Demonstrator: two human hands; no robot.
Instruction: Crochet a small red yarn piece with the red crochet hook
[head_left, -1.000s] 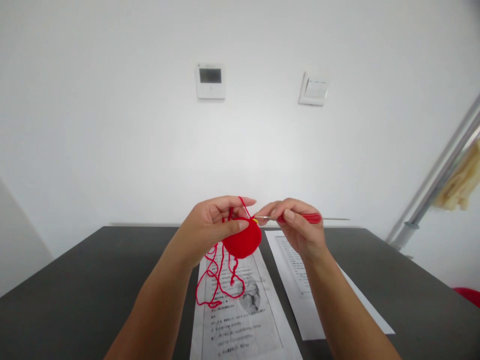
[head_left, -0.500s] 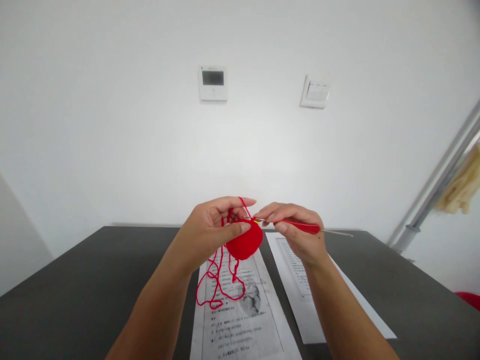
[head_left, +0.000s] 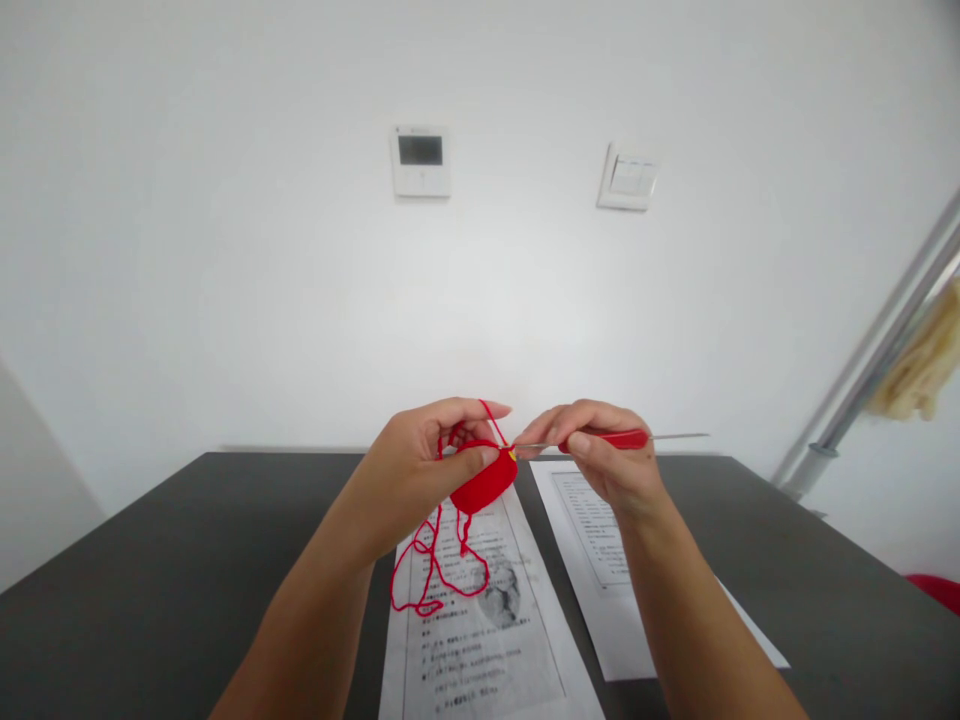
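A red crocheted piece is pinched between the thumb and fingers of my left hand. Red yarn runs over my raised left index finger, and loose loops of it hang below the piece. My right hand grips a crochet hook with a red handle; the thin metal tip meets the top right edge of the piece, beside a small yellow bit. Whether the tip sits inside a stitch is too small to tell.
Two printed sheets, one below the yarn and one at the right, lie on the dark table. Behind it, the white wall carries a panel and a switch. A grey pole leans at the right.
The hook has shifted slightly right, with its tip now at the piece's edge instead of past it. The red piece has tilted and looks flatter; its yellow bit shows more.
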